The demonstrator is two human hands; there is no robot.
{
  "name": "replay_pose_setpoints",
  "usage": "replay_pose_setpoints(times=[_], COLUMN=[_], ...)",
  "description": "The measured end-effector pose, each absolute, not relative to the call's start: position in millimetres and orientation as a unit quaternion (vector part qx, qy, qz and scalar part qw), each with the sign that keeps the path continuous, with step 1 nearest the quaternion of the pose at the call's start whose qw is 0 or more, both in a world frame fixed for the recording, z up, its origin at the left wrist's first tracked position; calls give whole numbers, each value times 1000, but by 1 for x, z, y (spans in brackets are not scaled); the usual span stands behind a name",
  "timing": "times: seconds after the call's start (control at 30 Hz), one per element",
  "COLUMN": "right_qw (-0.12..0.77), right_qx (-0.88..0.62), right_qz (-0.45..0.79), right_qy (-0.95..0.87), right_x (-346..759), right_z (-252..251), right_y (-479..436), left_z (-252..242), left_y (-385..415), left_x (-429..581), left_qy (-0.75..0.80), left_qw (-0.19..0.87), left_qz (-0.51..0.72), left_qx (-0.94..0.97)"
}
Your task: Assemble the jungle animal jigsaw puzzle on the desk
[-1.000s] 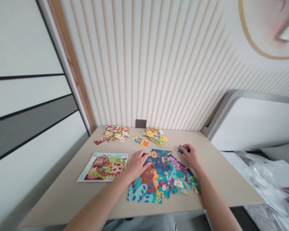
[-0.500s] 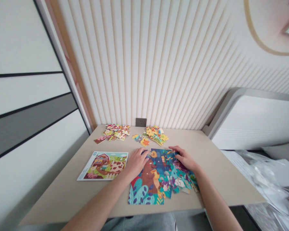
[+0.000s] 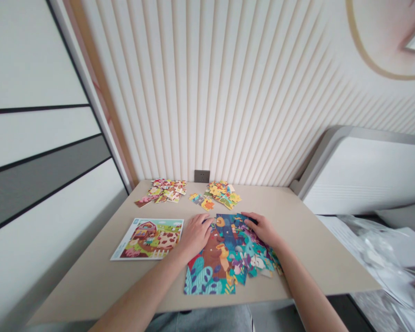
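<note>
A colourful, partly joined jigsaw puzzle [image 3: 224, 260] with a brown bear lies at the table's near middle. My left hand [image 3: 194, 234] rests flat on its upper left edge, fingers slightly bent, touching the pieces there. My right hand [image 3: 263, 227] lies on the puzzle's upper right corner, its fingers stretched over a dark blue piece [image 3: 244, 218] set against the top edge. Loose pieces overlap along the puzzle's right side [image 3: 269, 265].
A farm picture card [image 3: 148, 238] lies left of the puzzle on the beige table [image 3: 90, 281]. Two piles of loose pieces, reddish [image 3: 166, 190] and yellow [image 3: 221, 193], sit by the wall near a socket [image 3: 202, 176]. A white padded panel [image 3: 366, 175] and clear plastic wrapping [image 3: 383, 258] stand to the right.
My right hand carried a dark blue piece from the bare table at the right onto the puzzle's top right corner and now lies on it. My left hand stayed put.
</note>
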State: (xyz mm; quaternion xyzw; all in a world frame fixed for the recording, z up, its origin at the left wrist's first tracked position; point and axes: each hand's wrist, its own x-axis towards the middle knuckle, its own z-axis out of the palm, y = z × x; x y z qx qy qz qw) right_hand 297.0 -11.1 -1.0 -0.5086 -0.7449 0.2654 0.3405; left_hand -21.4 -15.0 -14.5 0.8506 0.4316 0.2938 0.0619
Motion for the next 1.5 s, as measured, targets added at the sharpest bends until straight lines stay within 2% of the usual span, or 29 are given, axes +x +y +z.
replay_pose_setpoints(times=[0.13, 0.37, 0.5, 0.6, 0.7, 0.87, 1.07, 1.3, 1.5], right_qw=[314, 309, 274, 271, 281, 298, 296, 312, 305], right_qx=[-473, -517, -439, -413, -423, -478, -475, -492, -484], right_qz=[372, 254, 327, 369, 360, 354, 366, 281, 149], right_qy=[-734, -757, -791, -787, -783, -747, -744, -762, -806], right_x=[286, 275, 271, 261, 249, 245, 254, 251, 244], right_z=[8, 12, 22, 22, 14, 4, 3, 12, 15], right_y=[-18, -16, -24, -26, -22, -16, -15, -22, -21], left_z=[-12, -6, -1, 6, 9, 3, 10, 21, 22], left_y=[-18, -21, -22, -24, -25, -21, -23, -26, -27], left_x=[-22, -21, -19, -16, -12, -11, -9, -2, -4], left_qy=[422, 392, 394, 338, 283, 302, 307, 299, 308], left_qw=[69, 96, 92, 71, 77, 112, 61, 5, -27], left_qz=[274, 254, 254, 241, 219, 232, 226, 217, 222], left_qx=[862, 879, 879, 907, 931, 918, 922, 929, 925])
